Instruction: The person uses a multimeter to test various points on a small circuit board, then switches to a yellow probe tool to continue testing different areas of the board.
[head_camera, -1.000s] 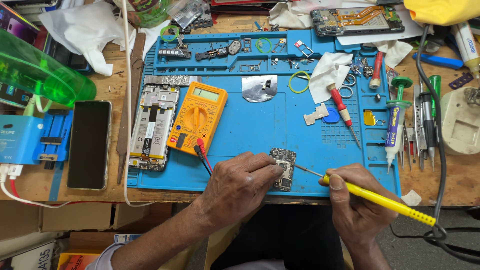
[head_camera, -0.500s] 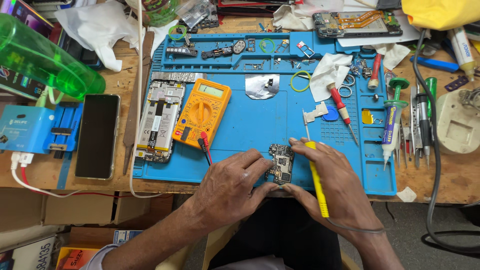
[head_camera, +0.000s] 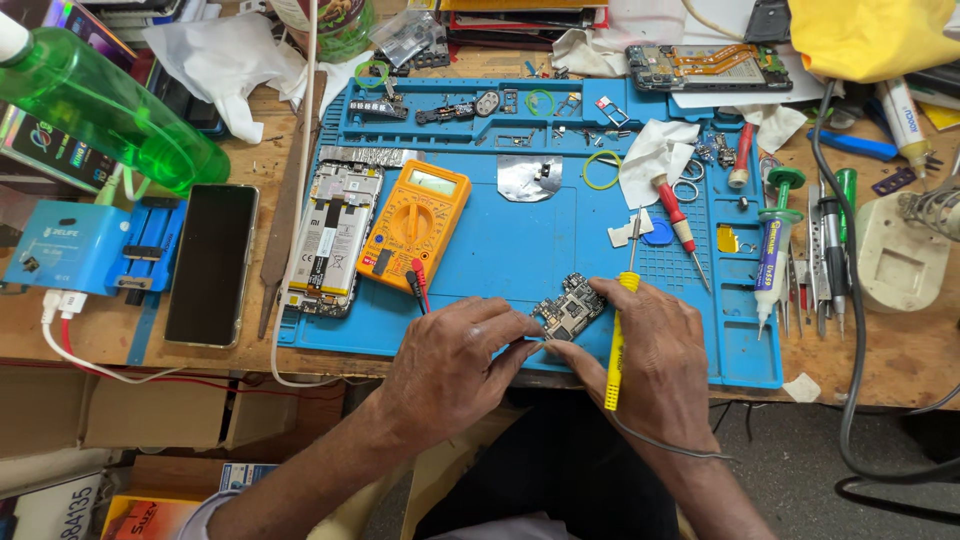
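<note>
A small phone circuit board (head_camera: 568, 308) lies at the front of the blue work mat (head_camera: 500, 240). My left hand (head_camera: 455, 365) pinches its left edge with fingertips. My right hand (head_camera: 650, 360) touches the board's right side and also holds a yellow-handled soldering iron (head_camera: 616, 340) that lies across the back of the fingers, its tip pointing away from me and its grey cord trailing toward my body.
An orange multimeter (head_camera: 415, 225) with red and black probes and an opened phone frame (head_camera: 330, 240) lie left of the board. A black phone (head_camera: 212, 265), blue device (head_camera: 65, 245) and green bottle (head_camera: 110, 115) sit further left. Screwdrivers, tweezers and a syringe (head_camera: 770, 255) lie at right.
My right hand moved in from the right and turned the soldering iron from pointing at the board to lying upright along my fingers. Both hands now hold the board.
</note>
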